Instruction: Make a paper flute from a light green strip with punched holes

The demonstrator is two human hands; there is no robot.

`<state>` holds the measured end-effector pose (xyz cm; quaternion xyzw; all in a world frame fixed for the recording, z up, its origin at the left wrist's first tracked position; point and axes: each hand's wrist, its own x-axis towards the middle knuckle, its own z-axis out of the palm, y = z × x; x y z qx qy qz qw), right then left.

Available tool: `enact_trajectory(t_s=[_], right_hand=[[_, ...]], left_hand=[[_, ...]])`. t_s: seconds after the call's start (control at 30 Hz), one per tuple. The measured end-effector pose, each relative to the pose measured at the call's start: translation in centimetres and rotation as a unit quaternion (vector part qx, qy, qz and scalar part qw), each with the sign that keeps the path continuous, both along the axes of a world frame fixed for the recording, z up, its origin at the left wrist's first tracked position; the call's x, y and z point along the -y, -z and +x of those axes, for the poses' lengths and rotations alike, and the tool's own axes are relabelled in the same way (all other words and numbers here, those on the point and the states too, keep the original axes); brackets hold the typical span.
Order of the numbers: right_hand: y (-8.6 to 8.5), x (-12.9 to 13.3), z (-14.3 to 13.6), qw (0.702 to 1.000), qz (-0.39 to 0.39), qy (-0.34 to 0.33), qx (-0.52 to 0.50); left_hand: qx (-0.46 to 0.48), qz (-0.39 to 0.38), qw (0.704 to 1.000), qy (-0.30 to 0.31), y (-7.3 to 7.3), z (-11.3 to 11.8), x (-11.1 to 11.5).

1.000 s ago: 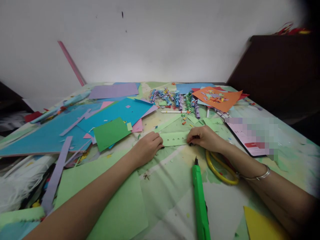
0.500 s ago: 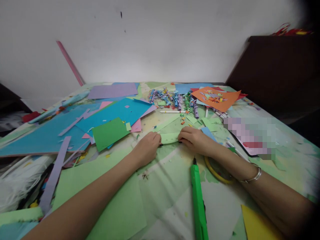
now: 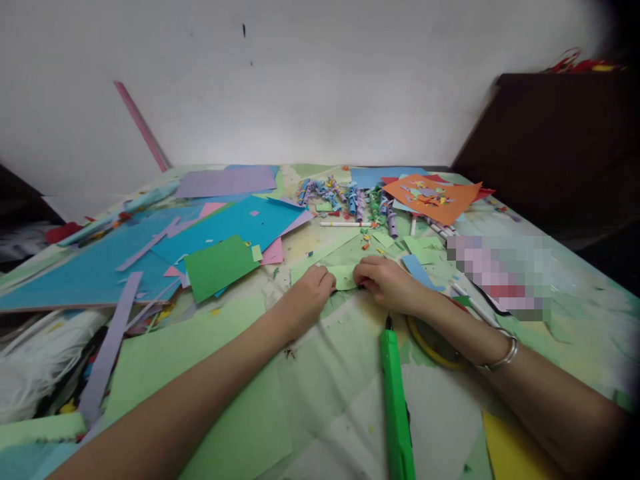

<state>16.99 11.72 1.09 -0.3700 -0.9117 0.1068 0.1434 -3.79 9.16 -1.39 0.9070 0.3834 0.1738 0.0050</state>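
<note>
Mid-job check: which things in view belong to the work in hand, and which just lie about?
In the work:
- left hand, right hand
- pale green strip, held by both

Seemingly lying about:
- green tool
- yellow ring
- orange sheet
- purple strip

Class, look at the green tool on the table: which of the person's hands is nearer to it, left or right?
Right. The right hand is just beyond the dark tip of the green tool; the left hand is farther off, to the tool's left.

Both the left hand and right hand grip a light green strip.
</note>
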Motion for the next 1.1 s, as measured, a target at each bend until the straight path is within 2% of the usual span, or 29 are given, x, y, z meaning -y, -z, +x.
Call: enact_trajectory(t_s=[0.1, 0.17, 0.33, 0.47, 0.53, 0.63, 0.73, 0.83, 0.97, 1.1], right_hand=[[-0.2, 0.3, -0.6, 0.998, 0.043, -0.023, 0.029], [-0.3, 0.3, -0.9, 0.998, 0.042, -0.032, 0.028], [-0.2, -0.7, -0.9, 0.999, -0.035, -0.025, -0.01], [0.0, -1.3, -0.6, 0.996, -0.085, 0.001, -0.028], [-0.1, -1.5, -0.3, 0.994, -0.099, 0.002, -0.037], [-0.2, -1.5, 0.0, 0.993, -0.114, -0.001, -0.042], [-0.3, -1.6, 0.2, 0.994, -0.107, 0.008, -0.032], [-0.2, -1.7, 0.1, 0.995, -0.092, 0.015, -0.018], [0.0, -1.7, -0.2, 0.996, -0.081, 0.026, -0.002], [0.0, -1.6, -0.4, 0.997, -0.065, 0.039, 0.012]], left_hand=[[0.019, -0.043, 0.999, -0.016, -0.1, 0.0, -0.4], [0.034, -0.061, 0.997, -0.016, -0.1, 0.1, -0.5], [0.048, -0.052, 0.997, -0.002, -0.4, -0.1, -0.3], [0.007, -0.026, 0.999, 0.03, -1.1, -0.7, 0.0], [0.028, -0.031, 0.999, 0.035, -1.2, -1.1, -0.1], [0.101, -0.043, 0.994, 0.012, -1.1, -1.5, -0.5], [0.126, -0.087, 0.988, -0.024, -1.0, -1.6, -1.0], [0.101, -0.12, 0.986, -0.057, -1.1, -1.5, -1.3], [0.045, -0.113, 0.989, -0.089, -1.0, -1.1, -1.4], [0.036, -0.108, 0.988, -0.099, -0.9, -0.8, -1.3]])
